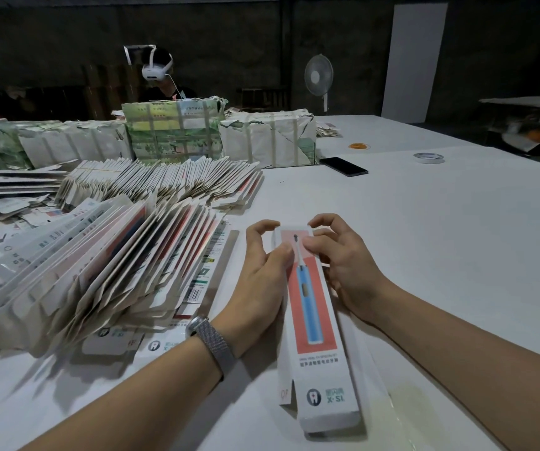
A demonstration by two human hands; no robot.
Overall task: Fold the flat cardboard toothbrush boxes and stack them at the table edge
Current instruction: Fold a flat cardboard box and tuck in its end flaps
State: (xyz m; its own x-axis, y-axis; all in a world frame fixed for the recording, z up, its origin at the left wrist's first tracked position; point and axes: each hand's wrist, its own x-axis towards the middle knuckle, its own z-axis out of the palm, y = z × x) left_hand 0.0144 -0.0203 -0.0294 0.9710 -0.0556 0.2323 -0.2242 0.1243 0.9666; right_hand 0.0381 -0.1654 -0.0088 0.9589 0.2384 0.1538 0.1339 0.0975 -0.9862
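A long white toothbrush box (311,320) with a red panel and a blue brush picture lies lengthwise on the white table (441,239) in front of me. It is folded up into a box shape, its near end open. My left hand (262,271) grips its far left side, thumb on top. My right hand (340,258) grips the far right side, fingers curled over the far end flap. Fanned heaps of flat boxes (99,268) lie to the left, more flat boxes (164,183) behind them.
Wrapped paper bundles (171,131) stand along the far side, with a person wearing a headset (157,71) behind them. A black phone (343,166), a tape roll (428,157) and rubber bands (359,146) lie far right. A fan (319,76) stands beyond.
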